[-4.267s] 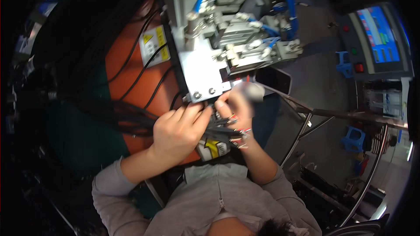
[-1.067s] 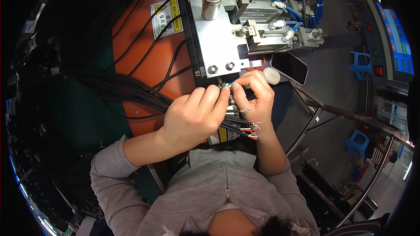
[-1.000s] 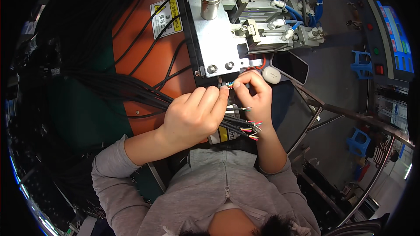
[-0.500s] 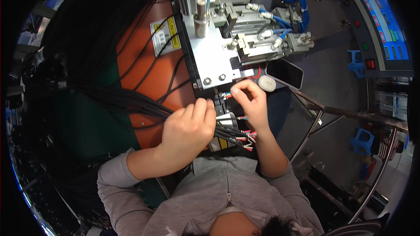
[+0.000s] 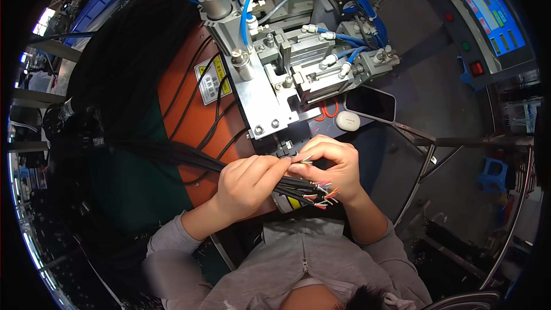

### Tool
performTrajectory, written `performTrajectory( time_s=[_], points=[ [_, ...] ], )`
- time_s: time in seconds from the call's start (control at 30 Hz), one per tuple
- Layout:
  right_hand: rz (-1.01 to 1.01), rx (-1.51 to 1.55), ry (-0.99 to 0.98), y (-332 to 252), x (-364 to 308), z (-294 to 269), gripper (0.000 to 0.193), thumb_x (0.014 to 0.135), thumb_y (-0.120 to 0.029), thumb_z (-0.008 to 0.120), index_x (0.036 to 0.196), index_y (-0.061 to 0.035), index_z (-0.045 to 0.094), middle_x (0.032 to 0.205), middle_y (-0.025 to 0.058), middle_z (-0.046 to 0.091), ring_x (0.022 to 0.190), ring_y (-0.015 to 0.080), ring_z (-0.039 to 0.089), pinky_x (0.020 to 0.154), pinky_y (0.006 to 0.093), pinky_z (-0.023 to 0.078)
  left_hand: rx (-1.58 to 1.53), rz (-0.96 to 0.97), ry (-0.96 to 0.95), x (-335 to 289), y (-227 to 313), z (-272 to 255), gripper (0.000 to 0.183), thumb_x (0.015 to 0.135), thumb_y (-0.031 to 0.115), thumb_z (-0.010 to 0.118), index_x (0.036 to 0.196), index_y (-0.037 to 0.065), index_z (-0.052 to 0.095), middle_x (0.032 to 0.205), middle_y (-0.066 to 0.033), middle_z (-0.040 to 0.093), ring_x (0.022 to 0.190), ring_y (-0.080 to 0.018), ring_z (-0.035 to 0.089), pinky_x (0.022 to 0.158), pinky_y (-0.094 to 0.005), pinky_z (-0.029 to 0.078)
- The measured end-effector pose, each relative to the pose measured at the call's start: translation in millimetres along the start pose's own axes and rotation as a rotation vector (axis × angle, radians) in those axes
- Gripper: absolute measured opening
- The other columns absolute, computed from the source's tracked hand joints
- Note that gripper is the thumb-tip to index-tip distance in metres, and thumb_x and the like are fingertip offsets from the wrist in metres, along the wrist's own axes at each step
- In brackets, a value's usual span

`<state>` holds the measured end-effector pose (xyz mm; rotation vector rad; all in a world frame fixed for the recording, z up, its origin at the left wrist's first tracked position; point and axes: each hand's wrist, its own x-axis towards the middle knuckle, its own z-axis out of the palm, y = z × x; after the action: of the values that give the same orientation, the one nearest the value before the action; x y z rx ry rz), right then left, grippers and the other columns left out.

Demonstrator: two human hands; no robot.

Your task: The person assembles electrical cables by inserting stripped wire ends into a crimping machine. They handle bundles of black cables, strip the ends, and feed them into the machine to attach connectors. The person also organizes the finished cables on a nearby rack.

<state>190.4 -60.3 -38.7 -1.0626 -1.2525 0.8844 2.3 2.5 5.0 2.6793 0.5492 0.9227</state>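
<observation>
My left hand [image 5: 247, 183] is closed around a bundle of black cables [image 5: 201, 158] that runs in from the left. Beyond its fingers the cable ends stick out, with bared coloured wires [image 5: 324, 196] in red, white, yellow and green fanned below my right palm. My right hand [image 5: 336, 169] pinches the end of one cable close to my left fingertips; its thin wires [image 5: 305, 161] poke out between thumb and forefinger. Both hands meet just below the front edge of a metal machine [image 5: 270, 106] with blue air tubes, beside a small dark fixture [image 5: 285, 148].
An orange-brown work surface [image 5: 178, 109] lies under the loose cables. Right of the machine are a phone [image 5: 370, 105], a white rounded case [image 5: 348, 121] and red scissor handles [image 5: 328, 110]. A screen panel [image 5: 485, 11] stands at upper right; a blue stool [image 5: 492, 175] is on the floor.
My right hand has come down from the machine's front edge to my left fingertips and now pinches a cable end there. The whole view has shifted and turned slightly.
</observation>
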Motion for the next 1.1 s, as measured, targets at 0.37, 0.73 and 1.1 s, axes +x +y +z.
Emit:
performTrajectory(
  time_s=[0.37, 0.73, 1.1],
  points=[
    [-0.013, 0.068, -0.021, 0, 2, 5, 0.010, 0.082, -0.002, 0.067, 0.090, 0.0053, 0.066, 0.088, 0.0112, 0.063, 0.078, 0.0150, 0.058, 0.069, 0.0256, 0.047, -0.017, -0.023, 0.159, 3, 2, 4, 0.018, 0.074, 0.008, 0.071, 0.087, 0.001, 0.063, 0.070, -0.0061, 0.056, 0.057, -0.0188, 0.057, 0.046, -0.0290, 0.043],
    [-0.221, -0.396, 0.129, -13, 10, 12, 0.014, 0.072, 0.001, 0.073, 0.077, -0.0002, 0.059, 0.076, 0.0075, 0.060, 0.074, 0.0171, 0.056, 0.070, 0.0302, 0.045, 0.072, -0.060, 0.054, -1, 5, 6, 0.017, 0.070, 0.009, 0.068, 0.084, 0.003, 0.061, 0.072, -0.0029, 0.048, 0.058, -0.0140, 0.053, 0.044, -0.0258, 0.038],
    [0.220, -0.134, -0.038, -2, 6, -11, 0.006, 0.080, 0.001, 0.066, 0.082, 0.0033, 0.061, 0.081, 0.0068, 0.060, 0.076, 0.0128, 0.055, 0.070, 0.0252, 0.044, 0.255, -0.027, -0.050, -7, 7, 8, 0.035, 0.068, 0.009, 0.067, 0.103, 0.008, 0.069, 0.074, 0.0018, 0.053, 0.058, -0.0098, 0.049, 0.043, -0.0230, 0.036]
  ],
)
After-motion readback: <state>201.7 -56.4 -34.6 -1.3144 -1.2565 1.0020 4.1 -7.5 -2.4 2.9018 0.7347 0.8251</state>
